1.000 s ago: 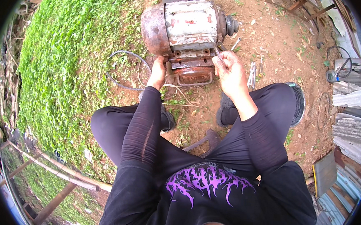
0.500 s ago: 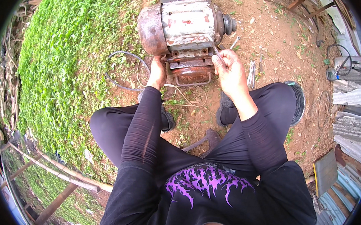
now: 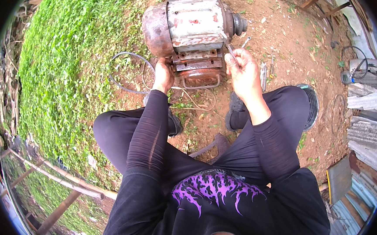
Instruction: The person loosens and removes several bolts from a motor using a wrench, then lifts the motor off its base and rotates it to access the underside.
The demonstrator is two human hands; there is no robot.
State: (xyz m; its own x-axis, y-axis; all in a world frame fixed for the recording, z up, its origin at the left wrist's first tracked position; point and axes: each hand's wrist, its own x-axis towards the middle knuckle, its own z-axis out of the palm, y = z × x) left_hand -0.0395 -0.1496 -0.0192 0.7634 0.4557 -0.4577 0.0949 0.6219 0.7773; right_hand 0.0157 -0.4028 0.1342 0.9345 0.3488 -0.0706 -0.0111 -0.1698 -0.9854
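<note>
A large electric motor (image 3: 197, 24) with worn white paint and a rusty rounded end cover lies in front of me, its pulley (image 3: 238, 25) pointing right. My right hand (image 3: 246, 75) is closed around a slim metal wrench (image 3: 231, 49), whose far end is close to the motor's lower right edge. At the lower left corner of the rusty mounting base (image 3: 198, 68), my left hand (image 3: 164, 75) has its fingers curled in under the end cover. What those fingertips grip is hidden.
Another wrench (image 3: 246, 42) and several metal tools (image 3: 263, 74) lie on the dirt to the right. A black belt (image 3: 114, 79) and a thin cable (image 3: 198, 107) rest left of and below the motor. Corrugated sheets (image 3: 369, 101) stack at far right; bamboo rails (image 3: 62, 178) stand lower left.
My right hand has drawn slightly right and down with the wrench, which now shows more of its length. The left hand stays at the base corner.
</note>
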